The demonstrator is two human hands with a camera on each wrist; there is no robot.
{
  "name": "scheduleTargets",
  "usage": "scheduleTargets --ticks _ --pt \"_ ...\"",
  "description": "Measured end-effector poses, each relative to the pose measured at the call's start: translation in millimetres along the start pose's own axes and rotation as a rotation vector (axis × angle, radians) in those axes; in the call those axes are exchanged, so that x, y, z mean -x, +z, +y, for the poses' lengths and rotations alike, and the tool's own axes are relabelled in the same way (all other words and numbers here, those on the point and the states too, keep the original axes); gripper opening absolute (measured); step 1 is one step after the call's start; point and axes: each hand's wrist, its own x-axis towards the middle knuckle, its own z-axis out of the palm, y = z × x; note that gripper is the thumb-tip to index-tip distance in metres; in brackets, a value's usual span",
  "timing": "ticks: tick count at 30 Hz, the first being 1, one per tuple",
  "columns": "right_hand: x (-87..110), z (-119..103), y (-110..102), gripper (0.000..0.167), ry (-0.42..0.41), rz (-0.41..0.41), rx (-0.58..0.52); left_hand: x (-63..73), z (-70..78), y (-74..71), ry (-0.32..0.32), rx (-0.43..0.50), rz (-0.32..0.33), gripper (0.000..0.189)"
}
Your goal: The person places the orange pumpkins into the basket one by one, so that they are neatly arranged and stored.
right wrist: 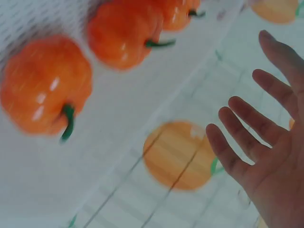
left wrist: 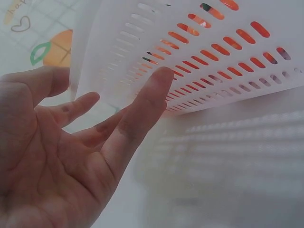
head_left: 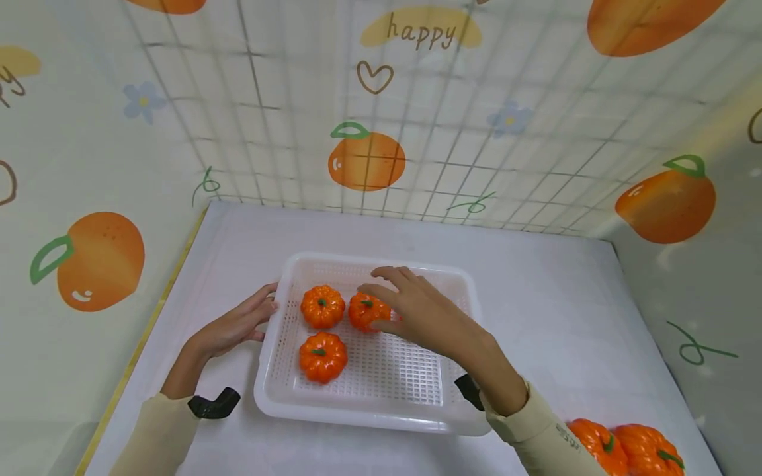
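A white perforated plastic basket (head_left: 381,423) stands on the table with small orange pumpkins in it. One pumpkin (head_left: 321,357) is at the near left, another (head_left: 323,306) behind it, and a third pumpkin (head_left: 360,311) lies partly behind my right hand (head_left: 425,311). That hand hovers over the basket, fingers spread and holding nothing; the right wrist view also shows the fingers apart from the pumpkins (right wrist: 47,85). My left hand (head_left: 235,324) is at the basket's left side. In the left wrist view its extended fingers (left wrist: 142,114) lie against the slotted wall (left wrist: 223,66).
Two more orange pumpkins (head_left: 649,449) sit at the table's near right corner, partly covered by the right sleeve (head_left: 548,430). A white table (head_left: 548,297) surrounds the basket. Behind it rises a wall covering (head_left: 286,132) printed with oranges and grid lines.
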Motion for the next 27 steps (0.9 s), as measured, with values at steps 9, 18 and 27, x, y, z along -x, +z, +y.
scheduleTargets --ticks 9,18,27 --pt "56.2 35.4 -15.5 0.062 0.247 0.057 -0.045 1.0 0.5 0.5 0.003 -0.002 -0.003 0.059" --pt "129.0 59.1 -14.8 0.059 0.562 0.109 -0.063 0.1 0.0 -1.0 0.01 -0.005 -0.008 0.059" --pt "204.7 71.7 -6.6 0.064 0.816 0.062 -0.082 0.5 -1.2 -0.1 0.004 0.001 -0.001 0.059"
